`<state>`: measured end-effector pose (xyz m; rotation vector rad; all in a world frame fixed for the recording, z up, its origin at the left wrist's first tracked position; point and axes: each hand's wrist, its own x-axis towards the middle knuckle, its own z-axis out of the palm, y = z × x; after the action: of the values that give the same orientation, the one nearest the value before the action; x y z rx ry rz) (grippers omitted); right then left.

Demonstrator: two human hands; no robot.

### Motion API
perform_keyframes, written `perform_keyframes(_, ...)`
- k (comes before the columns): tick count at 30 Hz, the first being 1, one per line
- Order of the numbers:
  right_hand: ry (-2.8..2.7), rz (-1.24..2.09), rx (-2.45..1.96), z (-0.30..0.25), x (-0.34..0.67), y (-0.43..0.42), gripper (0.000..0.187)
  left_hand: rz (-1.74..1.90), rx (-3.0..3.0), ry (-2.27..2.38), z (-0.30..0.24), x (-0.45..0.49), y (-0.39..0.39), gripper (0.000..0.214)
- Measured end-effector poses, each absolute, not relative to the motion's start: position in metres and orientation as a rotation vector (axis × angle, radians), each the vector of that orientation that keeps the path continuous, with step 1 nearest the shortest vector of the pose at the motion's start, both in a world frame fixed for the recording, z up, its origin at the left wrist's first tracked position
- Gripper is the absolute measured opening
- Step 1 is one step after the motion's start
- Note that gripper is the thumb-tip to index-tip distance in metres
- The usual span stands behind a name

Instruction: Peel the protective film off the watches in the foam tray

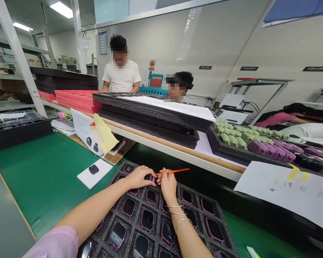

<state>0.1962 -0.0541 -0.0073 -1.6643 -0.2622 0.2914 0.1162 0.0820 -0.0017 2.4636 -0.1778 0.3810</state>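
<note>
A black foam tray (226,238) lies on the green mat in front of me, holding several small watch bodies with dark screens and pink rims (147,219). My left hand (138,177) rests at the tray's far edge, fingers curled around one watch body there. My right hand (167,183) pinches a thin orange stick (174,171) that points to the right, its near end meeting the piece under my left fingers. Silver bangles circle my right wrist.
A white card with one black watch body (93,169) lies left of the tray. A raised shelf carries black foam sheets (150,114), red foam (75,98), and a tray of green and purple parts (247,138). Two people are behind the shelf.
</note>
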Motion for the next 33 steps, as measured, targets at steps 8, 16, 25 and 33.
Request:
perform_keyframes(8, -0.330, 0.275, -1.677, -0.008, 0.195, -0.055, 0.064, 0.339, 2.560, -0.182, 0.006, 0.109, 0.075, 0.029)
perform_keyframes(16, -0.410, 0.273, -1.696, -0.013, 0.196, -0.055, 0.065, 0.337, 2.506, -0.024, -0.001, 0.108, 0.075, 0.050)
perform_keyframes(25, -0.498, 0.247, -1.738, -0.016, 0.196, -0.056, 0.065, 0.416, 2.778, 0.194, 0.012, 0.098, 0.077, 0.036)
perform_keyframes(33, -0.458, 0.219, -1.648, -0.004, 0.184, -0.056, 0.067, 0.240, 2.883, 0.543, 0.012, 0.097, 0.080, 0.035)
